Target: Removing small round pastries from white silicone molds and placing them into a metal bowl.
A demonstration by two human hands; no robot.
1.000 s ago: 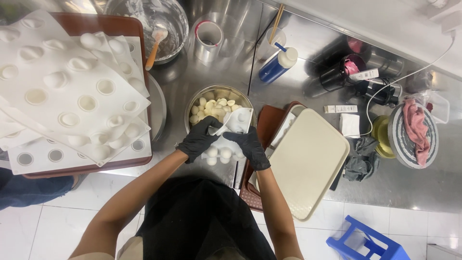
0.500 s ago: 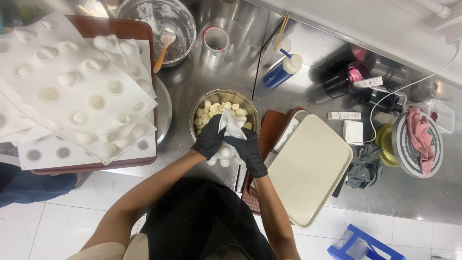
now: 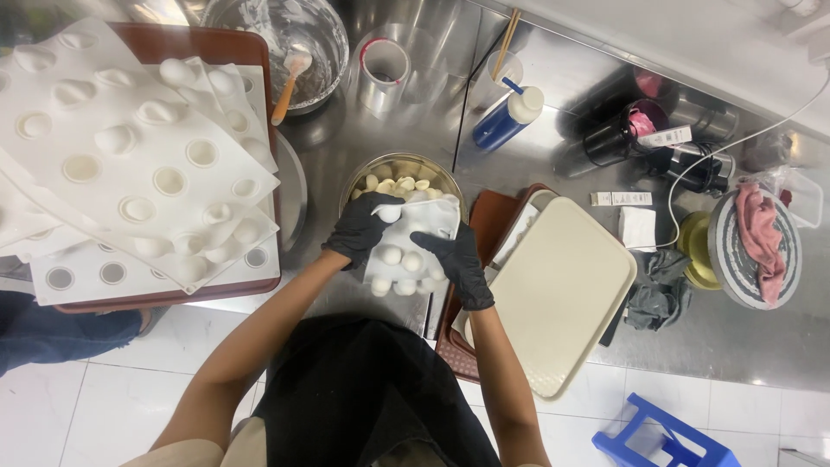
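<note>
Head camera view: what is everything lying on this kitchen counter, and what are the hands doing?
White mould sheet: one, white with round bumps, held over the bowl by both hands.
Metal bowl: one, steel, holding pale round pieces, under the held sheet.
Stacked mould sheets: several, white, on the brown tray at left.
Brown tray: one, left side of the counter.
Mixing bowl: one, steel, top centre, with a spatula in it.
Squeeze bottle: one, blue with white cap, lying top centre.
Cream tray: one, right of the hands.
Pink cloth: one, on a round stand at right.
Blue stool: one, on the floor below right.
Left hand: black glove, gripping the sheet's left edge.
Right hand: black glove, gripping its right edge.
</note>
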